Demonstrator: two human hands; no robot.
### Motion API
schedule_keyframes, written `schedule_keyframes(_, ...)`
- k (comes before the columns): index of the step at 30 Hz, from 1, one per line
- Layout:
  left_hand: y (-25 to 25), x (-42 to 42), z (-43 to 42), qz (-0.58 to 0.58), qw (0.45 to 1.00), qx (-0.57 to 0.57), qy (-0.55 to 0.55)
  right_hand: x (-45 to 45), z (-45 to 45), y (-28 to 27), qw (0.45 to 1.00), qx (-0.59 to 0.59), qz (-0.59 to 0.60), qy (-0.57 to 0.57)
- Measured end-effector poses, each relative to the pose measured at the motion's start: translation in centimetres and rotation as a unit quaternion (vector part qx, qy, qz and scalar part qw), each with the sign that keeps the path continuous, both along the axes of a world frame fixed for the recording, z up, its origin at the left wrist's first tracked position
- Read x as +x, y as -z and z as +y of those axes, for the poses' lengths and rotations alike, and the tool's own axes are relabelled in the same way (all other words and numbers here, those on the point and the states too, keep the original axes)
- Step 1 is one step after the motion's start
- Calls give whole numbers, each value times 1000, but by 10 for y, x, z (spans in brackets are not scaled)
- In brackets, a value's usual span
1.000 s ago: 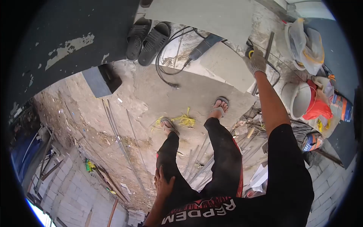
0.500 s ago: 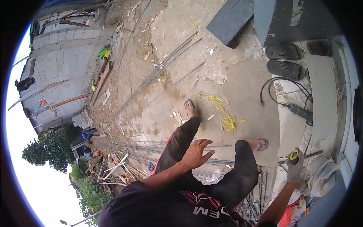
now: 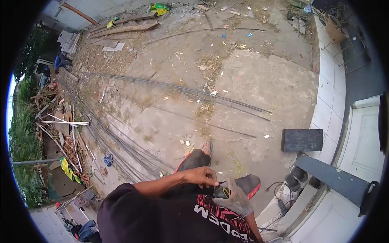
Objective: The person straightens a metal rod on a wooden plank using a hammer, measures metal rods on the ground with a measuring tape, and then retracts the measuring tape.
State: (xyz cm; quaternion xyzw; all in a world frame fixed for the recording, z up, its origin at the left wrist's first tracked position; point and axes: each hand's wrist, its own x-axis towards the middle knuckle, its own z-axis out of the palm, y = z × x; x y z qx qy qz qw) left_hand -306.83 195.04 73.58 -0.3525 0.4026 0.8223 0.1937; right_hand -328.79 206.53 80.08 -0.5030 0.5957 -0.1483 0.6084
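My right hand (image 3: pixel 235 200), in a pale grey work glove, is in front of my lap. It is closed around a yellow and black tape measure (image 3: pixel 225 193), mostly hidden by the glove. My bare left hand (image 3: pixel 202 177) meets it from the left, thumb and fingers pinched together right beside the tape measure. A small dark bit shows at those fingertips, too small to make out. Both hands are above my bent knees, over dark trousers (image 3: pixel 194 160) with a red stripe.
Long steel bars (image 3: pixel 174 87) lie across the rough concrete, with a bigger bundle (image 3: pixel 117 146) at left. A dark block (image 3: pixel 302 140), sandals (image 3: pixel 298 175) and a corded power tool (image 3: pixel 282 206) are at right. Scrap wood (image 3: pixel 67 129) is piled left; a person in blue (image 3: pixel 62 61) is far off.
My right hand has brought the tape measure from the far right to my lap. My left hand has gone from spread fingers to a pinch beside it. The view has turned.
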Motion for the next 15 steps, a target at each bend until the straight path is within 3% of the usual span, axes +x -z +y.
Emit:
schedule_keyframes(2,-10,24,-35,32,998,32,-47,13,-62,-15,998,-19,5,-62)
schedule_keyframes(4,-30,31,-63,30,997,-5,-74,13,-116,-26,985,58,-6,-160)
schedule_keyframes(5,-33,27,-72,45,991,-38,-121,12,-137,-28,986,20,-2,-165)
schedule_keyframes(8,-21,15,-114,100,980,25,-169,2,-208,-32,982,11,-13,-189)
schedule_keyframes(9,-22,7,-129,112,966,15,-232,-4,-228,-31,984,18,3,-178)
schedule_keyframes(12,-19,-3,-197,141,955,-17,-260,-28,-308,-20,978,-4,-11,-206)
schedule_keyframes(14,-31,5,-255,82,925,-18,-372,-55,-372,-13,960,58,-68,-266)
schedule_keyframes(15,-29,20,-289,51,895,-66,-439,-76,-406,-11,961,91,-34,-260)
